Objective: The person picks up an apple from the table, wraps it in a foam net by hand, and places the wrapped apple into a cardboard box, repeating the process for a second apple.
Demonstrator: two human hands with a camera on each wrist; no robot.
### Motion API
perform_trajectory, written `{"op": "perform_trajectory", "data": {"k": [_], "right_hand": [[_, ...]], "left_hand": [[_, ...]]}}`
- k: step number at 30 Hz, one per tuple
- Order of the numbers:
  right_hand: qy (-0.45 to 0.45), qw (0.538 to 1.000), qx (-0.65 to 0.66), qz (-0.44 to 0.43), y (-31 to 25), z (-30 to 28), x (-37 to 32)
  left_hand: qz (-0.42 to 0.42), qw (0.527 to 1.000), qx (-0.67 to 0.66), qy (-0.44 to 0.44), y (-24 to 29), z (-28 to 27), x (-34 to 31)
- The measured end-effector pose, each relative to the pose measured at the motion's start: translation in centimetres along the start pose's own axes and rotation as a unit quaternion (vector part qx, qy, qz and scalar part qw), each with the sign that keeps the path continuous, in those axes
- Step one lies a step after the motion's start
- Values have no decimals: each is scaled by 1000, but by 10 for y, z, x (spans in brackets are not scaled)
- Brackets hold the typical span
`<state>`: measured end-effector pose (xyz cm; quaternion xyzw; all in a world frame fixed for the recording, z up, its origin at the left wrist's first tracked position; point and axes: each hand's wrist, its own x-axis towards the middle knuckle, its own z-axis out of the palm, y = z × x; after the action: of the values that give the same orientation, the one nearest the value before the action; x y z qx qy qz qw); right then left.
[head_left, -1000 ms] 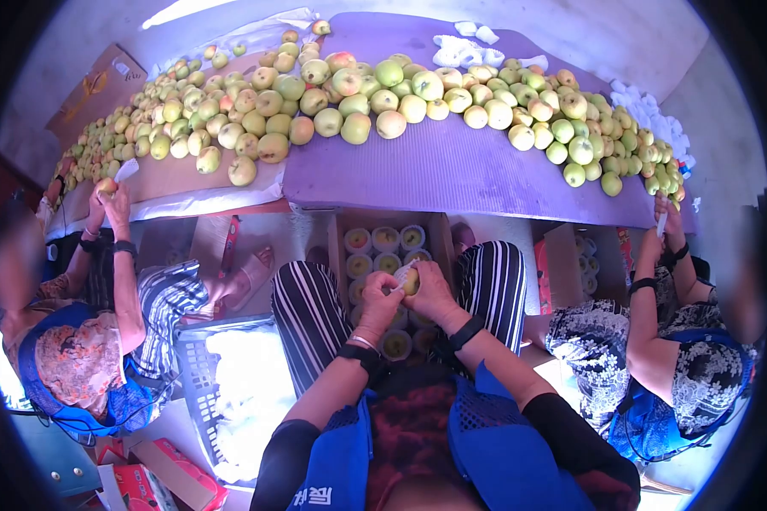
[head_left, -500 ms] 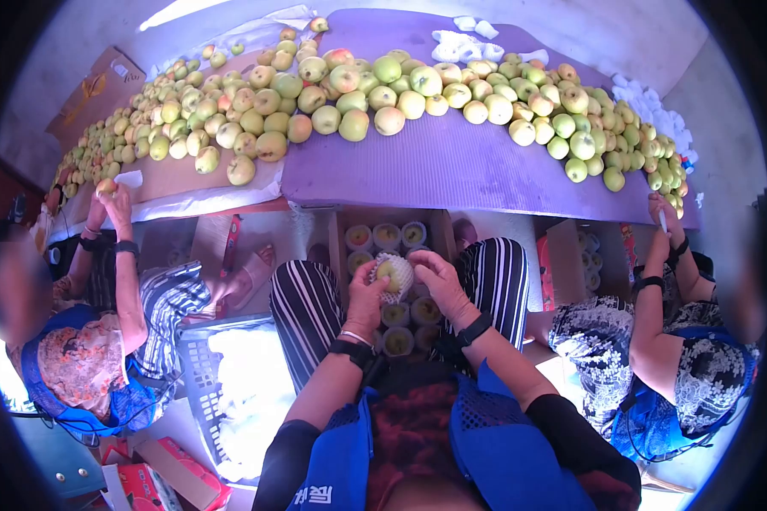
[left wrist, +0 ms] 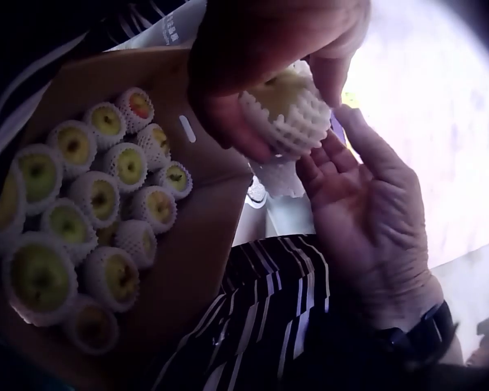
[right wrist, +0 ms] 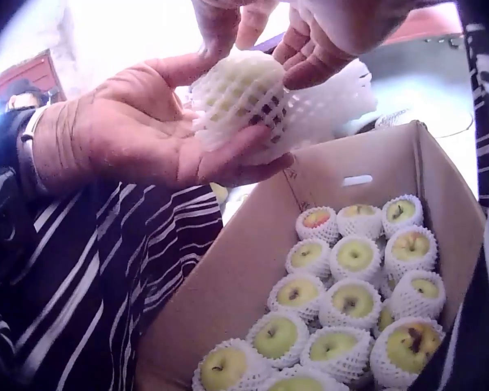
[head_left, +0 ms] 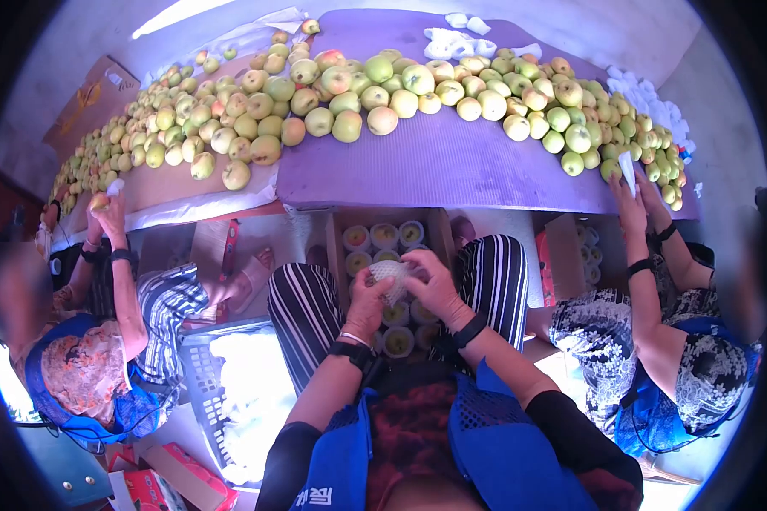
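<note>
Here the netted apple [right wrist: 240,94] sits in the left hand [right wrist: 147,130], palm up, its grip closed round the fruit with the thumb curled under the foam. The right hand [left wrist: 367,220] stands just beside it on the right, its grip apart: palm showing, fingers loosely bent, only the fingertips [right wrist: 306,61] touching the top of the net. The net's loose tail trails from the apple towards that right hand, so the bundle's long axis runs hand to hand. Both hover over the cardboard box [right wrist: 253,269] between the striped knees; it lies straight below and slightly ahead, its netted fruit [right wrist: 354,297] packed in rows. Beyond, loose apples [head_left: 383,119] heap the purple desk [head_left: 452,166]
</note>
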<state>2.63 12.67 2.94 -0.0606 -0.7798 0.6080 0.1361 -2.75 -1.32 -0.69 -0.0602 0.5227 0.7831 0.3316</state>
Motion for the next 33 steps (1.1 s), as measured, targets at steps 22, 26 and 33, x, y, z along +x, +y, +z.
{"op": "perform_trajectory", "data": {"k": [22, 26, 33], "right_hand": [[105, 966, 193, 134, 20, -9, 5], [74, 954, 218, 192, 37, -12, 6], [43, 982, 170, 76, 29, -15, 5]], "left_hand": [[-57, 988, -139, -23, 14, 0, -8], [-64, 990, -127, -14, 21, 5, -14], [-79, 989, -116, -46, 14, -3, -6]]}}
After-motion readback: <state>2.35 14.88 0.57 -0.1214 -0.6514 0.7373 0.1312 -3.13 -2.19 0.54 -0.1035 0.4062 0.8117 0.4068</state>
